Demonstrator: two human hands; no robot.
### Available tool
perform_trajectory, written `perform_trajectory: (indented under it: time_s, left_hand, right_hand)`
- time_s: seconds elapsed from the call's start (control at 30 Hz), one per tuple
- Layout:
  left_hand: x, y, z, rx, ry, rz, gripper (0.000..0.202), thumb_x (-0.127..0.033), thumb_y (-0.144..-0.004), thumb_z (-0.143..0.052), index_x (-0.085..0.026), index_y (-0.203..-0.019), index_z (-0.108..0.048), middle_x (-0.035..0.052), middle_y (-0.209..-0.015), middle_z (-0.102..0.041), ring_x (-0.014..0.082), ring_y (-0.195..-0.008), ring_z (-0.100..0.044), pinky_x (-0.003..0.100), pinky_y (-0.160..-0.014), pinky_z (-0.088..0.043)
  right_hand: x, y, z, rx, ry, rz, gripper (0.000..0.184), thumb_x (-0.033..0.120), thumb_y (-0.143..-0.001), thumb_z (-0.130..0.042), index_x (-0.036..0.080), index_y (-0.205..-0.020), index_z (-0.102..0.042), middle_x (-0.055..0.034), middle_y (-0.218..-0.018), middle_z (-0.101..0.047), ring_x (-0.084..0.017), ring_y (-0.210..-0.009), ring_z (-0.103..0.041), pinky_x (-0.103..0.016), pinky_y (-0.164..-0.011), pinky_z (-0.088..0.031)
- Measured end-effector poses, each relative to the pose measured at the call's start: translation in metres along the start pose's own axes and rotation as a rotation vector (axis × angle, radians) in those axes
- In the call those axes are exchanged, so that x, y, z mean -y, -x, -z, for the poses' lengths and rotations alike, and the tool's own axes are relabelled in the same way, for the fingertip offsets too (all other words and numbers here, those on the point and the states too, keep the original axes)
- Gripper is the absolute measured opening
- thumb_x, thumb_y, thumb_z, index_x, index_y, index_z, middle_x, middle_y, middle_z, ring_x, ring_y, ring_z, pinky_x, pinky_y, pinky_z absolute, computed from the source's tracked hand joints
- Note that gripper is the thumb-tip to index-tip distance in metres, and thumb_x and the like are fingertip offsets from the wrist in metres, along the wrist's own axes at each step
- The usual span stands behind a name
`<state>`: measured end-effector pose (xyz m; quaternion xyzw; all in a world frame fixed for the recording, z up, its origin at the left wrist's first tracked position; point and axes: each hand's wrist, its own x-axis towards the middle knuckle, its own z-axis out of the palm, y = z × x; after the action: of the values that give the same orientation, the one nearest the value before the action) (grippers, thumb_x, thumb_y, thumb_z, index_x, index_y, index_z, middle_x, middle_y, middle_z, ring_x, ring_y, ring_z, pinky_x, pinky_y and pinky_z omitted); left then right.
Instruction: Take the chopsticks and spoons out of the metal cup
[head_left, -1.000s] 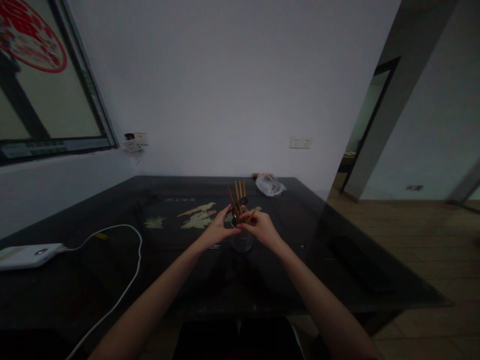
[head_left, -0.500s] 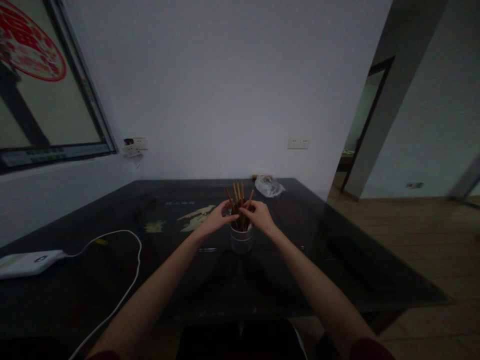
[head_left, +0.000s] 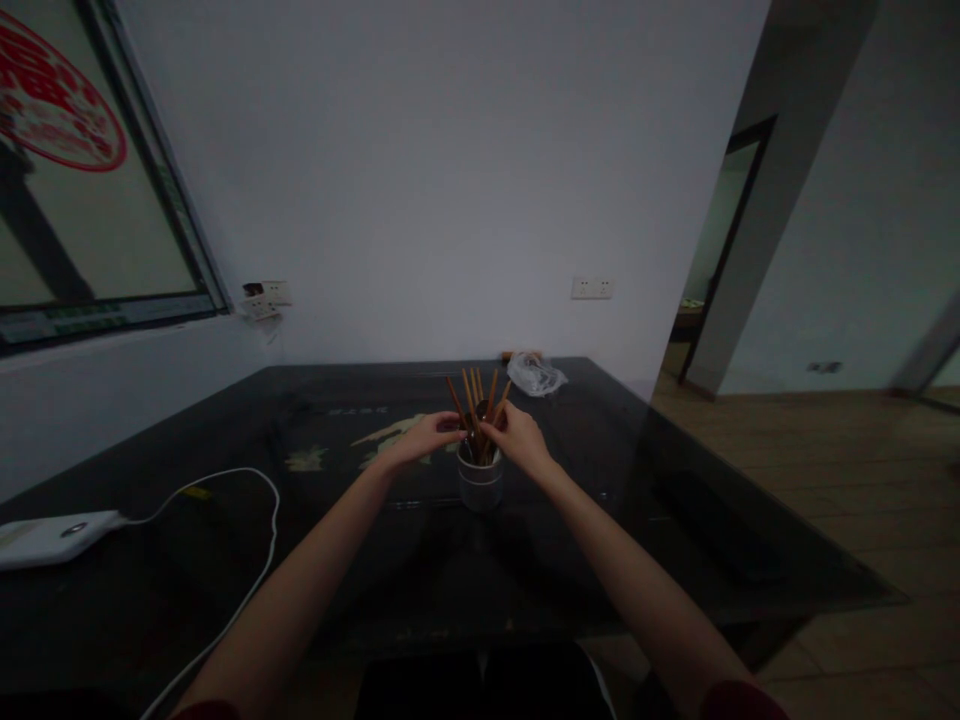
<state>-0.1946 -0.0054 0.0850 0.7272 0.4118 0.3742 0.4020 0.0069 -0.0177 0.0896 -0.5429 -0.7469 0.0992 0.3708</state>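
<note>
Several wooden chopsticks fan out of a pale round cup standing on the dark table. A dark, rounded spoon-like head shows among them. My left hand is at the left of the bundle, thumb and fingers apart, the fingertips close against the leftmost stick; whether they touch it is hard to see. On the other side my right hand pinches a chopstick leaning right, its thumb reaching across the front above the cup's rim. The lower ends of the sticks are hidden inside the cup.
A crumpled clear plastic bag lies at the table's back edge. To the left sits a white device with a white cable curving toward me. A dark flat object rests on the right side of the table.
My left hand has drawn slightly left, away from the sticks. The sticks are spread a little differently, and the dark rounded head shows more clearly. My right hand stays at the bundle.
</note>
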Motion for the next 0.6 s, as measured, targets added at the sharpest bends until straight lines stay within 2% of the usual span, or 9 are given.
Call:
perform_trajectory:
  time_s: [0.1,0.23,0.4,0.6]
  left_hand:
    - [0.001,-0.001,0.001,0.071,0.057,0.031,0.041,-0.039,-0.068,-0.069,-0.018,-0.104,-0.067,0.0108,-0.114,-0.067,0.0239,-0.106,-0.061,0.037,-0.095,-0.045]
    - [0.001,-0.001,0.001,0.152,0.064,0.063,0.04,-0.038,-0.067,-0.07,-0.019,-0.103,-0.067,0.0102,-0.112,-0.068,0.0224,-0.103,-0.062,0.035,-0.092,-0.046]
    - [0.005,-0.002,-0.002,0.143,0.072,0.089,0.041,-0.037,-0.067,-0.07,-0.018,-0.103,-0.066,0.0105,-0.109,-0.068,0.0215,-0.101,-0.063,0.034,-0.09,-0.047]
    - [0.002,-0.001,-0.001,0.175,0.128,0.071,0.041,-0.033,-0.067,-0.071,-0.018,-0.104,-0.065,0.0097,-0.113,-0.067,0.0213,-0.106,-0.061,0.036,-0.095,-0.045]
  right_hand:
    - [0.003,0.002,0.0,0.006,0.035,-0.027,0.031,0.043,-0.078,-0.064,0.02,-0.096,-0.056,-0.0055,-0.091,-0.066,-0.018,-0.08,-0.062,-0.025,-0.062,-0.038]
    - [0.005,0.003,-0.001,0.045,0.044,-0.042,0.028,0.042,-0.076,-0.065,0.021,-0.093,-0.057,-0.0045,-0.091,-0.066,-0.018,-0.08,-0.061,-0.025,-0.063,-0.038]
    - [0.009,0.004,-0.002,0.094,0.049,-0.08,0.022,0.041,-0.077,-0.062,0.021,-0.087,-0.06,-0.0043,-0.088,-0.066,-0.019,-0.078,-0.062,-0.025,-0.061,-0.038]
    - [0.012,0.002,-0.006,0.065,0.1,-0.098,0.022,0.036,-0.08,-0.057,0.019,-0.091,-0.062,-0.0092,-0.094,-0.064,-0.022,-0.083,-0.062,-0.028,-0.065,-0.043]
